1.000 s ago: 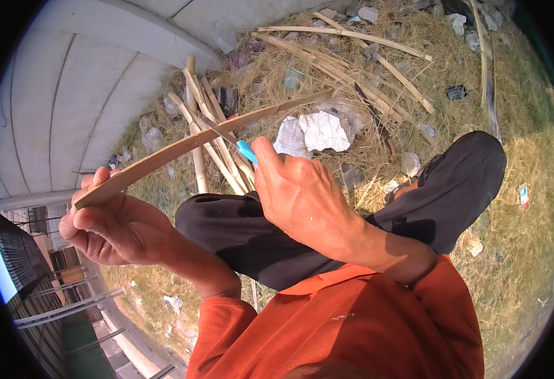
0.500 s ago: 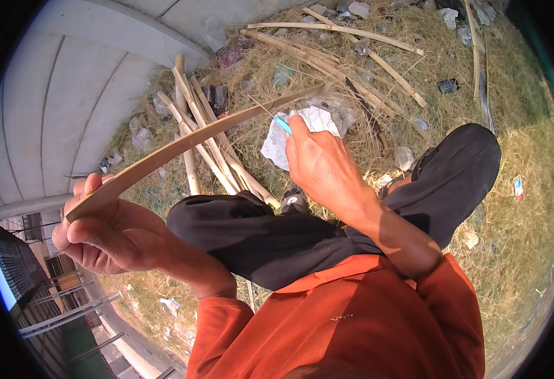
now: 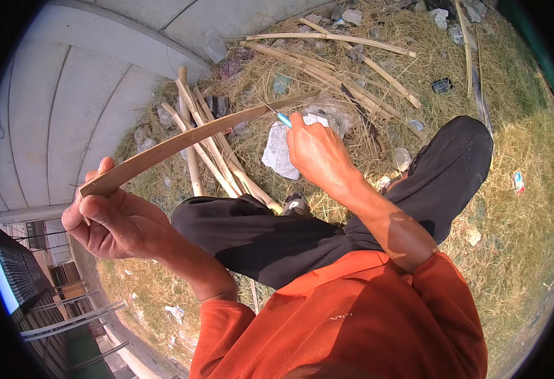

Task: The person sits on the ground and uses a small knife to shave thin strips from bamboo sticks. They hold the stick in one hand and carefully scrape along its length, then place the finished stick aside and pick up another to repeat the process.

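Left hand [image 3: 122, 226] pinches long tan wooden strip [image 3: 179, 142]; farther ahead, right hand [image 3: 318, 151] clasps slim blue-handled knife [image 3: 284, 119], seemingly shaving; next stroke needs steadiness.

Shows a strip of wood [image 3: 176, 143] slanting forward and right from the left fingers [image 3: 103, 210], across grouped poles [image 3: 213, 151] in view, toward a knife [image 3: 284, 119] in the right fingers [image 3: 297, 130]. Also takes in a slab [image 3: 279, 153] on the grass [image 3: 523, 252] just left of those fingers, more poles [image 3: 353, 40] farther ahead, a wall [image 3: 68, 114] at upper left, the left leg [image 3: 258, 239] between the forearms [image 3: 384, 218], the right leg [image 3: 454, 170] beyond.
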